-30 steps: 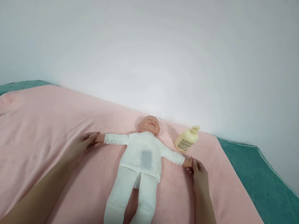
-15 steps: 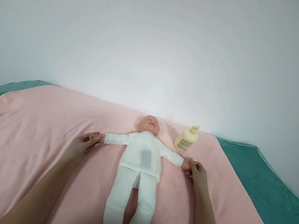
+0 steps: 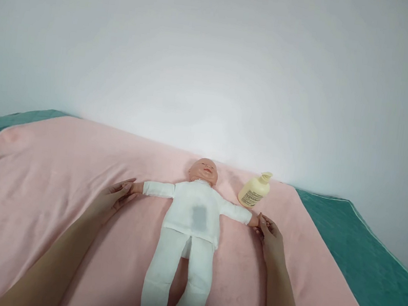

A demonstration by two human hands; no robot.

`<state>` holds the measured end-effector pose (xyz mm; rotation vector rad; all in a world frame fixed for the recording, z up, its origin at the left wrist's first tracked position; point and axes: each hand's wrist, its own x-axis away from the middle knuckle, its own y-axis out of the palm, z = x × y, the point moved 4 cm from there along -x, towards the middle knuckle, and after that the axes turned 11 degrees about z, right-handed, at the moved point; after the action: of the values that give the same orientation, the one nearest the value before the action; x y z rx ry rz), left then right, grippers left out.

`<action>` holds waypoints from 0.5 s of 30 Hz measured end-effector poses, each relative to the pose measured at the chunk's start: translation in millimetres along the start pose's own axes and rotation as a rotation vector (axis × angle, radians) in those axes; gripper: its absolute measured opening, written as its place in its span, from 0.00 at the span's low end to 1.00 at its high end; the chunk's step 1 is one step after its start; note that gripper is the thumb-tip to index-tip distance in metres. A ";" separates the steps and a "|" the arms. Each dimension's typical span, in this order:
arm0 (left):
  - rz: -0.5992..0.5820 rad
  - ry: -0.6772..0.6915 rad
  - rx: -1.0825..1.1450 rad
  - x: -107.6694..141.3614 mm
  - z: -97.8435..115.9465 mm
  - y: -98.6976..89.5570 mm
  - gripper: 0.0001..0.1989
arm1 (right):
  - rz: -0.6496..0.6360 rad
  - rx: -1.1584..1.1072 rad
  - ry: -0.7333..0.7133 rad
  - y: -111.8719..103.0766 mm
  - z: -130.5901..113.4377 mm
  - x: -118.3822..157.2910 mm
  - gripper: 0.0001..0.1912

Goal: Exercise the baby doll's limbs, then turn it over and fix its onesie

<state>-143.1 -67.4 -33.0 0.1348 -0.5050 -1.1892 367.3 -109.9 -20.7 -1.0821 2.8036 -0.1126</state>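
A baby doll point(image 3: 192, 208) with a white cloth body lies on its back, its arms stretched out to both sides. My left hand point(image 3: 112, 199) has its fingers closed around the doll's hand on the left, thumb on top. On the other side, my right hand point(image 3: 270, 232) pinches the doll's other hand point(image 3: 253, 220) between thumb and fingers. A grey patch marks the doll's chest. Close to the doll's head and arm on the right stands a pale yellow pump bottle point(image 3: 253, 191) with printed text.
Beneath the doll spreads a pink blanket point(image 3: 117, 271), wrinkled on the left. Green cloth point(image 3: 358, 254) shows past its right edge and at the far left. A plain white wall point(image 3: 214, 65) rises directly behind the bedding.
Both hands have shifted very slightly outward along the doll's hands, toward their tips. The doll and the bottle stay where they were.
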 end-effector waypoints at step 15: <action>0.061 0.034 -0.104 3.8 1.1 1.1 0.15 | 0.013 0.079 0.036 -3.4 5.1 -0.9 0.13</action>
<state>-141.6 -70.3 -30.4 0.0500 -0.4139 -1.1488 371.1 -111.9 -25.3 -1.0544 2.8108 -0.2421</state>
